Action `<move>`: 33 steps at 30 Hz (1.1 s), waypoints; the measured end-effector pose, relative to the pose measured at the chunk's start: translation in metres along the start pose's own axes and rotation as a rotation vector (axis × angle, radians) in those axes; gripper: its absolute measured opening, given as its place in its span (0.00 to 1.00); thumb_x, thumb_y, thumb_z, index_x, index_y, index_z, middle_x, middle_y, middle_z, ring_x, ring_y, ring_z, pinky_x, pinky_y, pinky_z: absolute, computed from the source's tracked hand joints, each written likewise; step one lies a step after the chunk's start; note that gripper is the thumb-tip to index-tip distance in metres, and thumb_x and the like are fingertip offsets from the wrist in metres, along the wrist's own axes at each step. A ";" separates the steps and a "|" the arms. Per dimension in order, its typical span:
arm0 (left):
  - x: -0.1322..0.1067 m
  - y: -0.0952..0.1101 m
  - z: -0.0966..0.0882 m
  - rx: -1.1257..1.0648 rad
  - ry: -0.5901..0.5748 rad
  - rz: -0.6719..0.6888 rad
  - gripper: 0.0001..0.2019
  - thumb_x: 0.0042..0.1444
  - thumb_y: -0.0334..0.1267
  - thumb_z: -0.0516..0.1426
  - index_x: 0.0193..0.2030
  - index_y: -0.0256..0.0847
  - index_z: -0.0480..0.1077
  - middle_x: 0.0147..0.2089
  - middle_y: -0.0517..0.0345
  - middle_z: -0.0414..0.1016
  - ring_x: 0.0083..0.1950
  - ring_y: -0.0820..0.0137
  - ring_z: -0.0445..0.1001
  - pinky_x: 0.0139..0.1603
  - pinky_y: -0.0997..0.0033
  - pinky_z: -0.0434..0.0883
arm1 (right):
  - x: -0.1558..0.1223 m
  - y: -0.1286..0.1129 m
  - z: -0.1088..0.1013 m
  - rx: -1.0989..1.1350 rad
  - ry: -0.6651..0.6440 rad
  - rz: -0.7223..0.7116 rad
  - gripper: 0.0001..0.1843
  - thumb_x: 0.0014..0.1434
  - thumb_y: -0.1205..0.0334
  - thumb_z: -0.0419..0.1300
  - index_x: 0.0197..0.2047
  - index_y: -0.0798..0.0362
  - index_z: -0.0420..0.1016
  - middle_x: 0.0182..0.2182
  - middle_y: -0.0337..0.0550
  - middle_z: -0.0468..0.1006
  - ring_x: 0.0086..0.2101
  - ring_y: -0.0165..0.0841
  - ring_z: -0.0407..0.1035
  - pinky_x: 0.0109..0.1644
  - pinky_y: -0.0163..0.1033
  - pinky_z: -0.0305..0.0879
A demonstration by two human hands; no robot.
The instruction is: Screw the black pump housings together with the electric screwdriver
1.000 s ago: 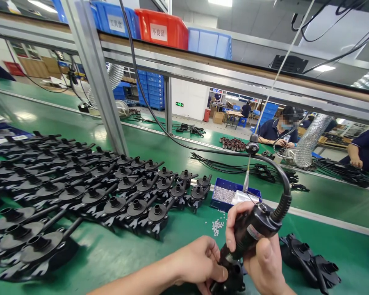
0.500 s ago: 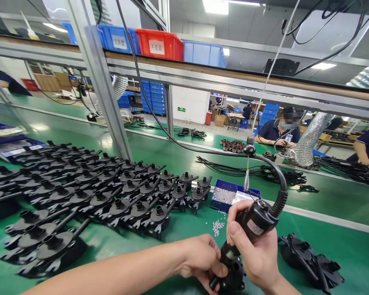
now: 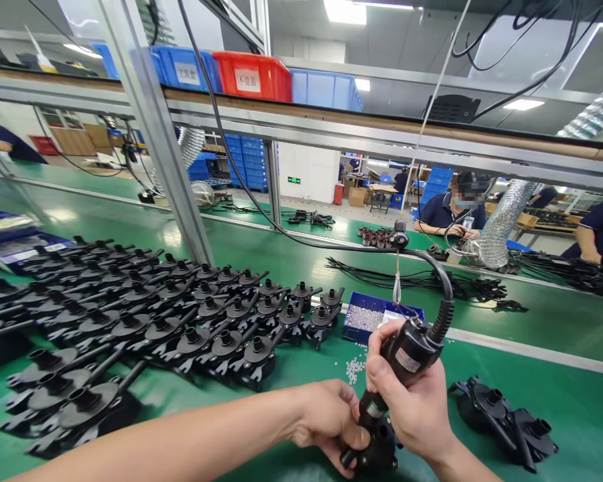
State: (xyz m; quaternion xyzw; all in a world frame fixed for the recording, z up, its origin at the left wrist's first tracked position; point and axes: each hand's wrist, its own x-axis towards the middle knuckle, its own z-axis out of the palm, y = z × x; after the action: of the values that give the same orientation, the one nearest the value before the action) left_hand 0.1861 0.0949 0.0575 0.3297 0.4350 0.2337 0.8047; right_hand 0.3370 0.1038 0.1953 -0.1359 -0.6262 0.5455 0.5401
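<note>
My right hand (image 3: 415, 398) is wrapped round a black electric screwdriver (image 3: 405, 361), which is tilted with its cable leaving the top end. The driver's lower end points down at a black plastic housing (image 3: 379, 448) on the green bench; its tip is hidden. My left hand (image 3: 329, 418) grips that housing at its left side, thumb and fingers closed near the driver's nose. Just beyond the hands, small metal nuts (image 3: 354, 369) lie loose on the bench. Behind them stands a blue tray (image 3: 359, 335) with many more nuts and a white piece inside.
Rows of similar black housings (image 3: 161, 328) cover the left of the bench. Two more housings (image 3: 497, 408) lie at the right. The driver's cable (image 3: 331, 248) runs up to the left, near a hanging cord (image 3: 396, 284). A co-worker (image 3: 455, 207) sits across the line.
The whole view has shifted slightly. The driver stands a little more upright and further left with my right hand, while my left hand keeps its grip on the housing.
</note>
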 end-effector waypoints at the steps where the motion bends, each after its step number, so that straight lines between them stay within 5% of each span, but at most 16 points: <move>1: 0.002 0.000 0.001 0.003 -0.002 0.002 0.33 0.17 0.43 0.85 0.30 0.36 0.76 0.27 0.52 0.79 0.24 0.64 0.79 0.26 0.60 0.86 | 0.000 0.000 0.000 -0.001 -0.005 0.000 0.11 0.70 0.56 0.72 0.46 0.49 0.75 0.32 0.36 0.76 0.23 0.26 0.68 0.27 0.31 0.70; 6: 0.007 -0.003 0.005 0.013 0.025 0.030 0.35 0.13 0.44 0.85 0.30 0.32 0.78 0.27 0.50 0.79 0.24 0.62 0.79 0.20 0.62 0.84 | -0.002 0.002 -0.002 0.079 -0.067 0.014 0.11 0.70 0.53 0.72 0.48 0.48 0.79 0.35 0.39 0.77 0.26 0.27 0.66 0.29 0.31 0.68; 10: 0.009 -0.006 0.003 -0.004 0.035 0.051 0.32 0.20 0.41 0.85 0.31 0.34 0.75 0.26 0.53 0.79 0.23 0.63 0.79 0.22 0.61 0.85 | 0.000 -0.001 -0.004 0.365 -0.124 0.114 0.24 0.71 0.39 0.65 0.58 0.49 0.81 0.43 0.49 0.81 0.28 0.32 0.67 0.27 0.35 0.67; 14: 0.007 -0.005 0.004 0.007 0.060 0.016 0.33 0.21 0.37 0.85 0.34 0.36 0.74 0.30 0.52 0.82 0.25 0.62 0.81 0.24 0.61 0.86 | 0.000 -0.005 -0.005 0.467 -0.101 0.204 0.25 0.68 0.41 0.64 0.55 0.51 0.85 0.37 0.49 0.80 0.27 0.34 0.67 0.27 0.36 0.67; 21: 0.006 -0.005 0.004 0.007 0.023 0.039 0.30 0.23 0.38 0.84 0.32 0.35 0.75 0.28 0.54 0.80 0.24 0.64 0.80 0.24 0.62 0.85 | -0.004 -0.001 -0.006 0.401 -0.096 0.163 0.29 0.63 0.39 0.69 0.59 0.49 0.82 0.40 0.47 0.80 0.27 0.33 0.67 0.26 0.35 0.68; 27: 0.007 -0.003 0.008 0.032 0.057 0.024 0.22 0.30 0.35 0.81 0.26 0.35 0.75 0.22 0.55 0.77 0.23 0.64 0.79 0.24 0.63 0.85 | -0.004 0.009 -0.004 0.108 -0.072 0.011 0.10 0.71 0.56 0.72 0.52 0.43 0.77 0.30 0.34 0.77 0.23 0.25 0.66 0.28 0.28 0.68; 33: 0.001 -0.001 0.015 0.076 0.113 0.043 0.15 0.38 0.31 0.76 0.27 0.35 0.74 0.24 0.56 0.77 0.21 0.67 0.78 0.22 0.66 0.84 | -0.003 0.010 -0.001 0.062 -0.038 0.024 0.13 0.69 0.57 0.73 0.53 0.44 0.77 0.34 0.36 0.80 0.26 0.26 0.69 0.30 0.29 0.70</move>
State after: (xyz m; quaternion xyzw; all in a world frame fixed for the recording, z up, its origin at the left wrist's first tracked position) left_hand 0.1992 0.0901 0.0619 0.3555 0.4811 0.2523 0.7606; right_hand 0.3347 0.1060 0.1850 -0.1163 -0.6173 0.5738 0.5256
